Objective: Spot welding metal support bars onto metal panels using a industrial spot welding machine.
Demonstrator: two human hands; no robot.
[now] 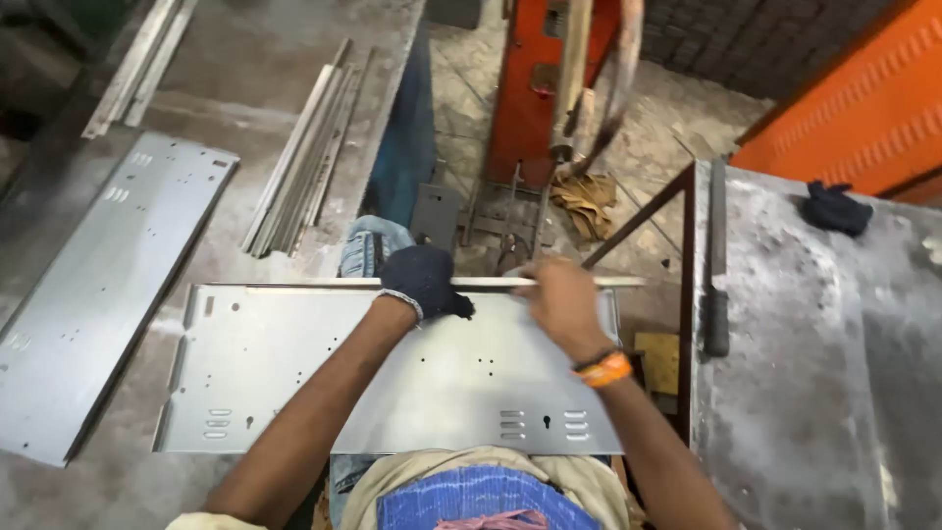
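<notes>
Hands meet at the far edge of a long grey sheet-metal panel point(392, 378) punched with slots and small holes, lying across the person's lap. The left hand point(424, 282), in a dark knitted glove, is closed over a thin pale metal strip point(608, 282) running along that edge. The bare right hand point(561, 302) pinches the same strip. A dark-handled file point(716, 260) rests on the steel table point(834, 393) at right.

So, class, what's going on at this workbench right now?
A person holds a punched sheet-metal panel across their lap. The gloved left hand grips its far edge, and the bare right hand rests on that edge beside it. A similar panel lies at left, with a file on the steel table at right.
</notes>
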